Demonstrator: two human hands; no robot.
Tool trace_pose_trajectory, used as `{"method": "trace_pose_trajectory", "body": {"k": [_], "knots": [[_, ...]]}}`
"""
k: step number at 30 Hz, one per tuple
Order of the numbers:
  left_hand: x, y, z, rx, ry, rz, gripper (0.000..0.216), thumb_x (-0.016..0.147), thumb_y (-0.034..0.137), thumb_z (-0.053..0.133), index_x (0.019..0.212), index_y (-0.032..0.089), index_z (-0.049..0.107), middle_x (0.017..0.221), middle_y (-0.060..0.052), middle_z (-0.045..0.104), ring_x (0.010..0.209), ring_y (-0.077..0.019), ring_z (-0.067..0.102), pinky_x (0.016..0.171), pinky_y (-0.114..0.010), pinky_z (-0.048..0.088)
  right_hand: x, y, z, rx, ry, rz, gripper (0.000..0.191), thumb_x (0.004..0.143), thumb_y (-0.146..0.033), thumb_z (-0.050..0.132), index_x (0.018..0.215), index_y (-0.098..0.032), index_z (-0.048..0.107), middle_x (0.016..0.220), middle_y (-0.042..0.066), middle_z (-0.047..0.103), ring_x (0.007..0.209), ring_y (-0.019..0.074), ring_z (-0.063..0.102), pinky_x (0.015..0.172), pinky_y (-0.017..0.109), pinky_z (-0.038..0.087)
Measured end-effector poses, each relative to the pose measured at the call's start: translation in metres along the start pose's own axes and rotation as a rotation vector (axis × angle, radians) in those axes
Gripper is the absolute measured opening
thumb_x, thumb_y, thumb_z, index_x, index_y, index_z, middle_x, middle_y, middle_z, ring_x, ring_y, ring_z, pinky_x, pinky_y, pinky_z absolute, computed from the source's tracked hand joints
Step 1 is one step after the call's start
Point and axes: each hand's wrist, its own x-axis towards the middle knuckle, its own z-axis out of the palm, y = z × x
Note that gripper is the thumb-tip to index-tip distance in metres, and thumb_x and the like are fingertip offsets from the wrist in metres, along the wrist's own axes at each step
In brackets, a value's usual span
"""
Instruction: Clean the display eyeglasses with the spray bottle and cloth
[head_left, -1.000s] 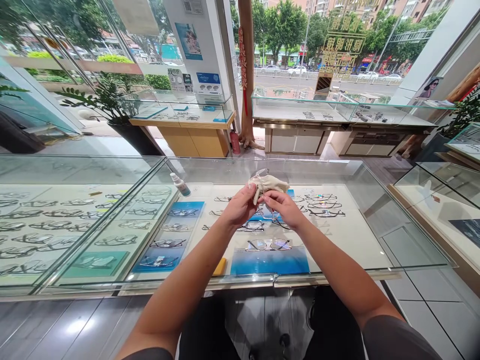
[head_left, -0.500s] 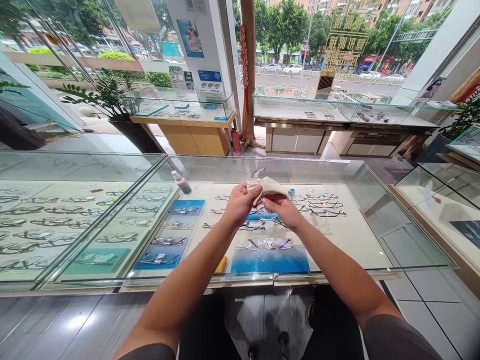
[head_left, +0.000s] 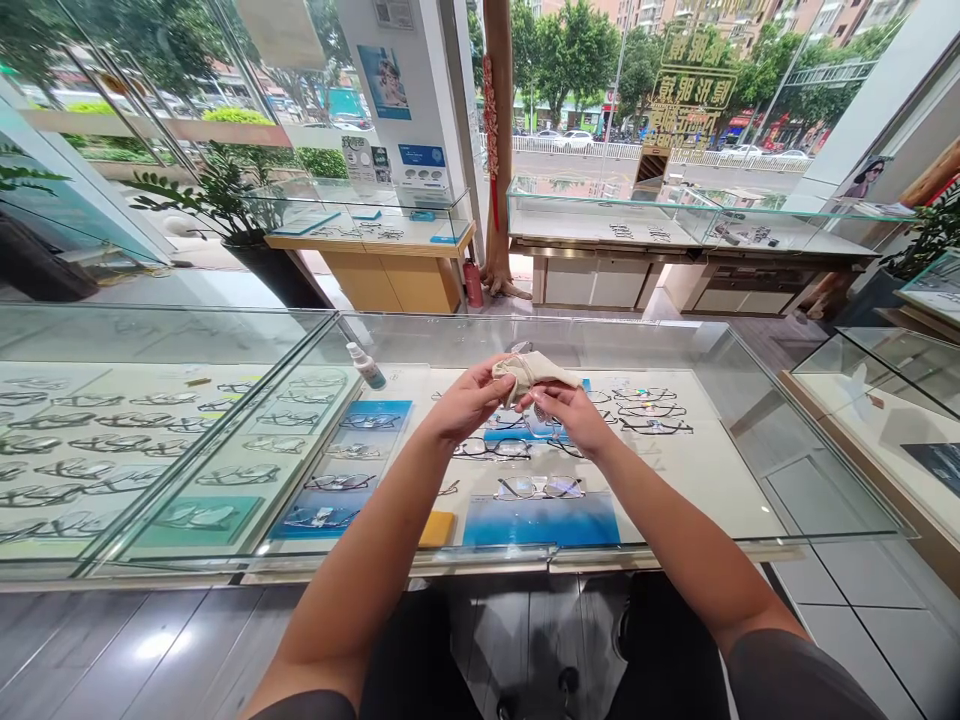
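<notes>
Above a glass display counter [head_left: 750,440], my left hand [head_left: 469,403] pinches a beige cleaning cloth [head_left: 534,369] wrapped around a pair of glasses. My right hand [head_left: 574,413] grips the glasses [head_left: 546,412] from the right; the cloth hides most of them, and only a thin frame part shows by my fingers. Both hands meet over the middle of the case, a little above the glass top.
A small spray bottle [head_left: 367,365] with a teal base stands on the glass left of my hands. Rows of glasses [head_left: 536,487] lie inside the case. More display counters [head_left: 615,225] and a potted plant [head_left: 225,200] stand beyond, before the shop windows.
My hands have shifted slightly, and the cloth now covers more of the glasses; the lens that stuck up above the cloth a second ago is hidden.
</notes>
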Motion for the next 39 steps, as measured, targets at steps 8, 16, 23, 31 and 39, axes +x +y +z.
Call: {"method": "trace_pose_trajectory", "body": {"k": [8, 16, 23, 31, 39], "knots": [[0.003, -0.005, 0.005, -0.026, 0.240, 0.056, 0.053, 0.071, 0.043, 0.104, 0.100, 0.018, 0.068, 0.083, -0.001, 0.075, 0.067, -0.0128, 0.067, 0.065, -0.025, 0.053, -0.001, -0.005, 0.001, -0.018, 0.014, -0.010, 0.050, 0.089, -0.072, 0.079, 0.095, -0.022, 0.079, 0.098, 0.006, 0.080, 0.073, 0.0157, 0.049, 0.073, 0.034, 0.043], [0.000, -0.002, 0.007, -0.084, 0.225, 0.133, 0.055, 0.074, 0.045, 0.102, 0.116, 0.019, 0.079, 0.104, -0.006, 0.079, 0.089, -0.0167, 0.073, 0.077, -0.026, 0.057, -0.002, -0.004, -0.002, -0.001, 0.042, -0.036, 0.045, 0.092, -0.067, 0.079, 0.093, -0.022, 0.075, 0.092, 0.004, 0.076, 0.072, 0.0150, 0.044, 0.074, 0.034, 0.042], [0.002, -0.011, 0.006, -0.068, 0.216, 0.158, 0.057, 0.082, 0.057, 0.095, 0.123, 0.020, 0.080, 0.107, -0.007, 0.079, 0.094, -0.0188, 0.073, 0.081, -0.029, 0.060, -0.001, -0.001, -0.001, -0.035, 0.078, -0.061, 0.047, 0.093, -0.070, 0.077, 0.094, -0.023, 0.075, 0.096, 0.004, 0.076, 0.073, 0.0151, 0.046, 0.074, 0.033, 0.043], [0.005, -0.019, 0.008, 0.022, 0.236, 0.205, 0.056, 0.084, 0.057, 0.094, 0.124, 0.023, 0.073, 0.115, -0.006, 0.075, 0.101, -0.0187, 0.071, 0.088, -0.030, 0.059, -0.002, 0.000, 0.004, -0.045, 0.017, -0.073, 0.050, 0.092, -0.073, 0.077, 0.096, -0.023, 0.075, 0.096, 0.004, 0.076, 0.077, 0.0163, 0.054, 0.078, 0.034, 0.045], [0.005, -0.023, 0.010, 0.089, 0.176, 0.144, 0.067, 0.083, 0.062, 0.093, 0.131, 0.021, 0.068, 0.105, -0.005, 0.072, 0.077, -0.0138, 0.061, 0.065, -0.025, 0.049, -0.003, 0.004, 0.005, -0.086, -0.032, -0.096, 0.049, 0.095, -0.073, 0.075, 0.093, -0.024, 0.071, 0.087, 0.003, 0.068, 0.077, 0.0180, 0.052, 0.073, 0.033, 0.041]]}}
